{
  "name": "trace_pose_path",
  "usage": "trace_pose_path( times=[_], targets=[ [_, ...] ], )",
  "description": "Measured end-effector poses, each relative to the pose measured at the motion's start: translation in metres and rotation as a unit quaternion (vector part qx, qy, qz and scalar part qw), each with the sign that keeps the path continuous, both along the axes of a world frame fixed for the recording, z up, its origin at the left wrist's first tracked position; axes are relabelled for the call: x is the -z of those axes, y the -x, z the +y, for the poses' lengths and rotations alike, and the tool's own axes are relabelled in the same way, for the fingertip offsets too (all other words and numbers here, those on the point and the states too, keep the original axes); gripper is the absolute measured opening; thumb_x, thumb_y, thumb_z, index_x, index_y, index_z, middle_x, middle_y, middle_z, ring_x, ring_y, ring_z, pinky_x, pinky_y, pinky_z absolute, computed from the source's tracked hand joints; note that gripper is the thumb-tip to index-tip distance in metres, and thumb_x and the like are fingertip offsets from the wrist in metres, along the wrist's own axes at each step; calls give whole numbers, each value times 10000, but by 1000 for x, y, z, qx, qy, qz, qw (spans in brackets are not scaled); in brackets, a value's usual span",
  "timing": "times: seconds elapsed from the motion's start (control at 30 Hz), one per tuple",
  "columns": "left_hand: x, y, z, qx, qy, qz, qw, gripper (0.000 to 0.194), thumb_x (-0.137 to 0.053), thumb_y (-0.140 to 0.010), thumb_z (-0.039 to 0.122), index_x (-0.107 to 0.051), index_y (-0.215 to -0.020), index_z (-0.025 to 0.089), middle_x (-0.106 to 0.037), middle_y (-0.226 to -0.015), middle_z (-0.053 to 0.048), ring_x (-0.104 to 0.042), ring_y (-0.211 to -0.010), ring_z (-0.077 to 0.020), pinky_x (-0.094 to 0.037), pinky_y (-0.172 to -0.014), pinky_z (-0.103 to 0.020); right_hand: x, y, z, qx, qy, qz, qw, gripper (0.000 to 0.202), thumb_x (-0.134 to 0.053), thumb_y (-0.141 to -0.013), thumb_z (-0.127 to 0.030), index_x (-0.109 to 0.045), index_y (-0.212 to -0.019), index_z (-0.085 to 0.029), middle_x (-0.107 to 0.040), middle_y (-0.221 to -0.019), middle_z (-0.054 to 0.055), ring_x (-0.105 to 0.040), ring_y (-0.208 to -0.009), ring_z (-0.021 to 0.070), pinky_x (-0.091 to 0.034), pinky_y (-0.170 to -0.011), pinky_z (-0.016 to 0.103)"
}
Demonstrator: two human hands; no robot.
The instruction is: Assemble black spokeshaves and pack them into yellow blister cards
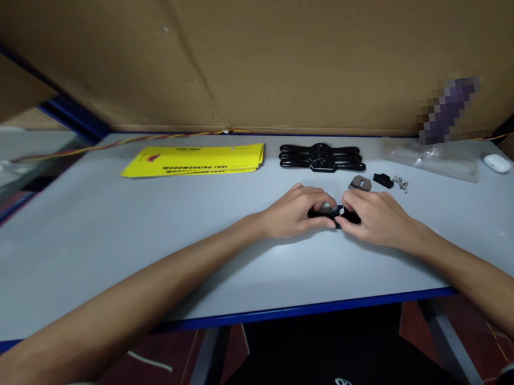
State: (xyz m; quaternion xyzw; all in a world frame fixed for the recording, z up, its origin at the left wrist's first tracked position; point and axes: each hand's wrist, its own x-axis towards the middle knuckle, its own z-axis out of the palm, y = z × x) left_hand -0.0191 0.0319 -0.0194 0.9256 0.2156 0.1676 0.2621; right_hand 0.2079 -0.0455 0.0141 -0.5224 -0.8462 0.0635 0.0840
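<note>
A long black part with bright metal on its upper face lies between my two hands, low over the grey table. My left hand is closed around its left end, thumb along the near side. At its right half, my right hand pinches with thumb and forefinger; whether a small piece is also in that pinch cannot be made out. Much of the part is hidden by my fingers. Just beyond my right hand lie a slotted metal plate, a small black piece and a little pile of screws.
Several black winged parts are stacked at the back. Left of them lie flat yellow printed sheets. A clear plastic bag and a white rounded case are at the right. A brown panel closes off the table's back.
</note>
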Motion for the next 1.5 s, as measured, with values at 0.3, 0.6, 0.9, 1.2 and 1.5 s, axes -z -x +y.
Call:
trace_pose_path(
  times=[0.3,0.6,0.9,1.2,1.5],
  targets=[
    [2,0,2,-4,3,-3,1000,699,-466,-985,833,-718,-1034,183,-613,-810,3,-524,-708,-148,-370,-797,-329,2,-6,1,-91,-37,-41,994,308,-393,-1021,-169,-689,-1108,-172,-685,-940,84,-481,-706,172,-229,-615,334],
    [3,0,1,-11,-8,-2,1000,596,-524,-999,759,-682,-974,184,-618,-799,4,-527,-700,-148,-400,-797,-334,4,-13,4,-91,-41,-34,994,436,-343,-1037,-98,-668,-1305,-206,-693,-954,77,-530,-734,185,-309,-629,329],
    [-2,0,-1,-15,10,14,1000,457,-587,-999,614,-706,-1072,179,-635,-834,1,-539,-723,-147,-395,-832,-342,7,-11,4,-61,-81,15,995,316,-472,-1082,-364,-698,-1011,-155,-712,-916,92,-575,-766,194,-365,-696,326],
    [-5,-8,-3,-40,30,8,999,311,-483,-1025,394,-703,-1015,174,-621,-761,7,-539,-700,-153,-392,-757,-320,6,-11,2,-111,-102,20,988,339,-451,-1050,-240,-759,-1141,-131,-704,-911,99,-560,-755,191,-380,-708,322],
    [-2,-7,-6,-55,36,16,998,319,-463,-1029,449,-624,-970,181,-633,-813,-2,-554,-762,-174,-392,-874,-380,6,-13,4,-95,-103,20,990,330,-400,-1085,-198,-717,-1171,-167,-698,-956,93,-570,-770,197,-405,-727,330]
  ],
)
